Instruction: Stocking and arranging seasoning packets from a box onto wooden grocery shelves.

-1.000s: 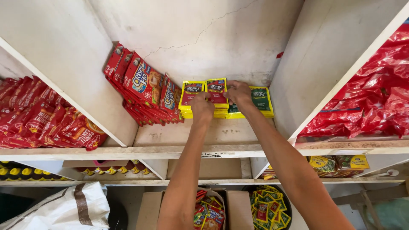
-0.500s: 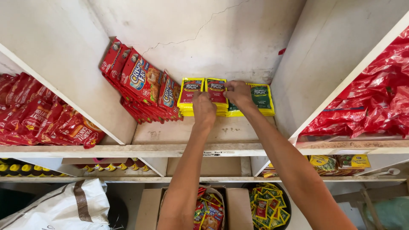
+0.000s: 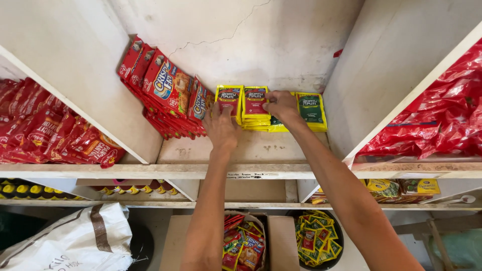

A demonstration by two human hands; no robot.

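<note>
Reaching deep into the shelf [image 3: 261, 150], both hands meet the yellow sachets [image 3: 255, 108] standing upright at the far wall: left hand [image 3: 222, 131] fingers spread against them, right hand [image 3: 282, 107] pinching their tops

Both bare forearms reach up and away from the camera, roughly parallel, converging slightly toward the hands. Left hand [image 3: 222, 129] palm down, wrist straight, fingers stretched forward and slightly spread, tips pressed flat at the far end of the reach; no closed grip visible. Right hand [image 3: 282, 106] just beside it and a bit farther out, wrist bent slightly inward, fingers curled down in a pinching grip, thumb tucked under. The hands are near each other, not touching. Right forearm comes in diagonally from lower right, left forearm almost vertical.
</note>
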